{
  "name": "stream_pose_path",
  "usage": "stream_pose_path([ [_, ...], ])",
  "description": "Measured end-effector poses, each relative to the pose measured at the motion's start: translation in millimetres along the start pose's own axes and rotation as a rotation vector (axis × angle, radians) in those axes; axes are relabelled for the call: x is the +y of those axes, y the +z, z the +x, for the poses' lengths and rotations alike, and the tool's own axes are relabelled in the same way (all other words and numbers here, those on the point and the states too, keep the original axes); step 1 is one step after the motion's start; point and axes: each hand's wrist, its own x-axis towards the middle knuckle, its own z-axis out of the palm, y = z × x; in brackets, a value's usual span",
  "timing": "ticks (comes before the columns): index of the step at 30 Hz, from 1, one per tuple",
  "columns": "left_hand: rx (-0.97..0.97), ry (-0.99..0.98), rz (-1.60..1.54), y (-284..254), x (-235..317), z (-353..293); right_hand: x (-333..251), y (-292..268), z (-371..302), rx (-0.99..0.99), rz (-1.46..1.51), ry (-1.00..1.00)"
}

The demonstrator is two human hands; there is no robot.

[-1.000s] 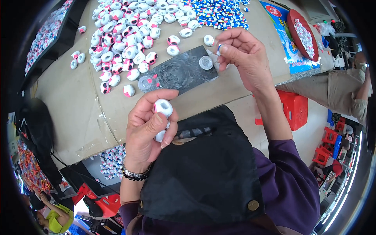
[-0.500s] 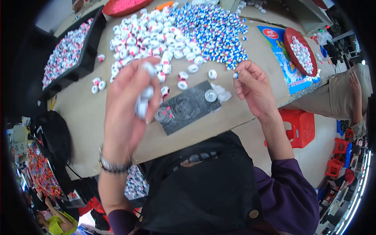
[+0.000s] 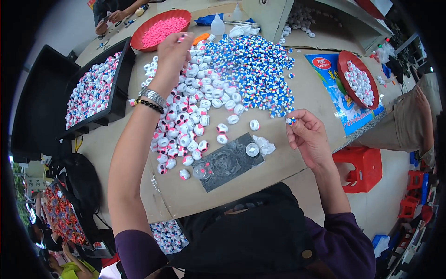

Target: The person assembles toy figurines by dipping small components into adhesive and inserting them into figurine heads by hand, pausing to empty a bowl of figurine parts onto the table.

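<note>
My left hand (image 3: pixel 174 58) reaches over the far side of the pile of white ring-shaped pieces (image 3: pixel 216 90), beside a red bowl (image 3: pixel 137 41) full of tiny pink pieces (image 3: pixel 162 32). Its fingers are pinched, with a small pink piece (image 3: pixel 181 39) showing at the tips. At the right, my right hand (image 3: pixel 309 137) holds a tiny blue-and-white piece (image 3: pixel 291 121) between thumb and fingers. A heap of similar blue-and-white pieces (image 3: pixel 253 65) spreads beyond it. Between my hands lies a dark rectangular slab (image 3: pixel 227 162) bearing two small clear round dishes, the left one (image 3: pixel 201 170) with pink bits.
A black tray (image 3: pixel 126 69) of white and pink pieces stands left. Another red bowl (image 3: pixel 343 60) of white pieces rests on a blue printed sheet (image 3: pixel 327 88) at right. A white squeeze bottle (image 3: pixel 217 25) and crumpled tissue (image 3: pixel 264 145) are on the table. A red stool (image 3: pixel 360 169) stands right.
My left hand has moved away from above the near left of the pile to its far side by the pink pieces. White pieces seen at that hand earlier no longer show there. My right hand keeps its pinch.
</note>
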Motion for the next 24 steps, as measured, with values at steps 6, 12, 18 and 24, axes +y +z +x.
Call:
stream_pose_path([
  [6, -0.398, 0.561, 1.017, 22.7, -8.8, 0.3, 3.8, -0.7, 0.2, -0.024, 0.029, 0.003],
  [12, -0.565, 0.839, 1.168, 17.1, -20.7, -0.4, -0.8, -0.7, -0.7, 0.032, -0.125, -0.058],
  [18, -0.305, 0.895, 0.807, 12.4, -25.6, 1.3, -5.8, 14.9, 6.2, -0.056, -0.331, -0.21],
  [24, -0.147, 0.267, -0.085, 5.1, 78.2, -127.5, 1.0, 31.7, -3.5, -0.169, -0.541, -0.364],
])
